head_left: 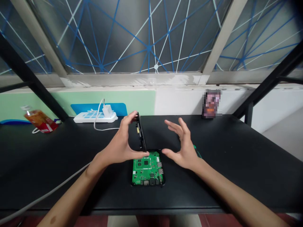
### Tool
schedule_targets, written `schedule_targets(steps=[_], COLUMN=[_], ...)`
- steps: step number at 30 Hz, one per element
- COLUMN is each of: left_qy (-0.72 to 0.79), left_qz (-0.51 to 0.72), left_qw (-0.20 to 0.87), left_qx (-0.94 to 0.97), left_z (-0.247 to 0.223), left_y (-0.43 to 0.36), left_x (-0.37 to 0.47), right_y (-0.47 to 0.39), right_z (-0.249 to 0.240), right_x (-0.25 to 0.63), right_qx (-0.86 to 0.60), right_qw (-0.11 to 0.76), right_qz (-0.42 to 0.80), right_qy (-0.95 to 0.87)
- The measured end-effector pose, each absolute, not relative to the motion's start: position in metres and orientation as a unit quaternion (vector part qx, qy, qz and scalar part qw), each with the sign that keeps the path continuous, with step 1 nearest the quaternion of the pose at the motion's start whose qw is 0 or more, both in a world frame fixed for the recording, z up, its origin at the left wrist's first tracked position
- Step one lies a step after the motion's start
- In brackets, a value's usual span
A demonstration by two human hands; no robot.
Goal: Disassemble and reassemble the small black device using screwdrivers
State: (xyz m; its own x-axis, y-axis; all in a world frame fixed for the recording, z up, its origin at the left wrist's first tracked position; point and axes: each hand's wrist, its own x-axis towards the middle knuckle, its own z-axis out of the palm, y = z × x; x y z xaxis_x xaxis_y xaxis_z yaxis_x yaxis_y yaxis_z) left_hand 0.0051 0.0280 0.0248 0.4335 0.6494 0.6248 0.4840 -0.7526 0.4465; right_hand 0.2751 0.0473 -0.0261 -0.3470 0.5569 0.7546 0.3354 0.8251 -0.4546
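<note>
Left hand (121, 143): fingers pinching black cover (141, 134) (nearly upright)
Right hand (186, 149): fingers spread apart
Green board (144, 171): inside black casing (142, 185), on surface (236, 154)

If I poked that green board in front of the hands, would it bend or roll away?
Probably neither: the green board lies flat and unsagging, so it seems stiff. Its squarish shape would likely slide rather than roll. Hard pokes might hurt it, since small parts like the metal ports sit exposed.
</note>
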Motion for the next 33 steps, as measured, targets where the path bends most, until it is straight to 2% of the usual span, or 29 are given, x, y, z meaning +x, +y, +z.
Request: schedule_targets(steps=[8, 17, 23, 27, 33], left_qy=[0.26, 0.222, 0.26, 0.281, 0.319], left_qz=[0.402, 0.437, 0.424, 0.409, 0.305], left_qw=[0.22, 0.254, 0.269, 0.235, 0.152], left_qx=[0.85, 0.834, 0.825, 0.836, 0.884], left_z=[0.009, -0.004, -0.004, -0.003, 0.003], left_y=[0.015, 0.014, 0.013, 0.013, 0.011], left_x=[0.025, 0.023, 0.013, 0.001, -0.007], right_y=[0.036, 0.037, 0.037, 0.037, 0.035], right_z=[-0.026, -0.028, -0.027, -0.025, -0.021], right_x=[0.26, 0.262, 0.267, 0.271, 0.271], right_qx=[-0.222, -0.225, -0.27, -0.295, -0.295], right_qw=[0.36, 0.371, 0.376, 0.357, 0.329], right_qz=[0.165, 0.213, 0.205, 0.181, 0.111], right_qy=[-0.891, -0.875, -0.862, -0.867, -0.89])
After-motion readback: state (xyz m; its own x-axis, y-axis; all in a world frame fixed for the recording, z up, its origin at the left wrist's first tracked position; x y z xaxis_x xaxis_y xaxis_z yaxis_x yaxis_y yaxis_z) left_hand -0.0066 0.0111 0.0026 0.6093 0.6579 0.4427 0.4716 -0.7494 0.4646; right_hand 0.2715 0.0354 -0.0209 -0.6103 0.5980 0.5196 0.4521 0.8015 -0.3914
